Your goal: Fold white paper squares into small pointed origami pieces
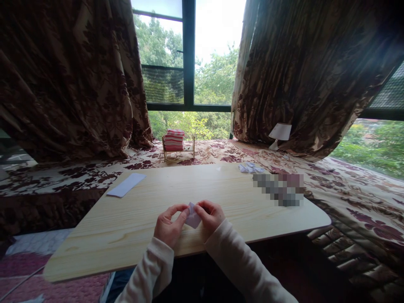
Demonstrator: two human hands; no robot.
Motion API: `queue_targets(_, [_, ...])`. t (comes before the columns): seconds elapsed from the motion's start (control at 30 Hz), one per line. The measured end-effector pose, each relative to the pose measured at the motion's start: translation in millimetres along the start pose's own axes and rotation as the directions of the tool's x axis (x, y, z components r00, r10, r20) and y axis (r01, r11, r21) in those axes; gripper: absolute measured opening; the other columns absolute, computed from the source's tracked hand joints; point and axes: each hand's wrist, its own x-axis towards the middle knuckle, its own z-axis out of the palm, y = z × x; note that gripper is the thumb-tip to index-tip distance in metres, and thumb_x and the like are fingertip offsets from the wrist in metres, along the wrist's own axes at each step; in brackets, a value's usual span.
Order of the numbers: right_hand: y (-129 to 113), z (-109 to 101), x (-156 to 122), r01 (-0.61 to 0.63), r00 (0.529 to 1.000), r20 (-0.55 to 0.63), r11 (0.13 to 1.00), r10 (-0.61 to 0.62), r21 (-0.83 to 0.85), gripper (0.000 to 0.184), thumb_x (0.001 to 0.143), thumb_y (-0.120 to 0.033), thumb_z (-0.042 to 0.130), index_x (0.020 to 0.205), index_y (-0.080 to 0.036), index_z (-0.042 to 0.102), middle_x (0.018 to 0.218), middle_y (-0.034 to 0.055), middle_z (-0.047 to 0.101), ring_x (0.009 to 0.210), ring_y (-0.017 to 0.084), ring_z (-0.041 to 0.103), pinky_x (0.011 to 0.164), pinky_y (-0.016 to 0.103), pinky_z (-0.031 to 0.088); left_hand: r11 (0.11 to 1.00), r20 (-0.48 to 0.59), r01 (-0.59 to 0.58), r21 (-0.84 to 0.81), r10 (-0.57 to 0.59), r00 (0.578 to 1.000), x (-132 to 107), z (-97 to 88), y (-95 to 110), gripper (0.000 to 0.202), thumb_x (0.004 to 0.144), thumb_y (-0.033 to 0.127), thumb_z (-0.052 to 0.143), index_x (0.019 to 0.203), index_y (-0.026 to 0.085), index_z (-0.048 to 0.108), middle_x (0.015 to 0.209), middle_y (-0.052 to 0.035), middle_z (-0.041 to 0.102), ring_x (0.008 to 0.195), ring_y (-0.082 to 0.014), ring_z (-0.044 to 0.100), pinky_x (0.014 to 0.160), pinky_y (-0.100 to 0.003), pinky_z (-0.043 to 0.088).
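Note:
A small folded piece of pale lilac paper is pinched between both my hands just above the light wooden table. My left hand grips its left side with thumb and fingers closed. My right hand holds its right edge, fingers curled over it. A flat white paper strip lies on the table's far left corner. Several small folded white paper pieces sit at the far right edge.
A small wooden rack holding red-and-white striped folded cloth stands beyond the table by the window. A white lamp lies tilted near the right curtain. Brown floral curtains and patterned bedding surround the table. A blurred patch covers part of its right side.

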Motion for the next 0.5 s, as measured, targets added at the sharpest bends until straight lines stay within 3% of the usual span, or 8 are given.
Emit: queue_targets(0.5, [1.4, -0.1, 0.0, 0.008, 0.999, 0.032, 1.0, -0.007, -0.018, 0.02, 0.071, -0.033, 0.057, 0.064, -0.014, 0.058, 0.053, -0.0014, 0.052, 0.049, 0.009, 0.043, 0.047, 0.021, 0.034, 0.999, -0.036, 0.04, -0.003, -0.04, 0.999, 0.9, 2.8, 4.0, 0.023, 0.066, 0.035, 0.061, 0.073, 0.014, 0.064, 0.074, -0.0048, 0.067, 0.074, -0.0192, 0.061, 0.07, -0.028, 0.047])
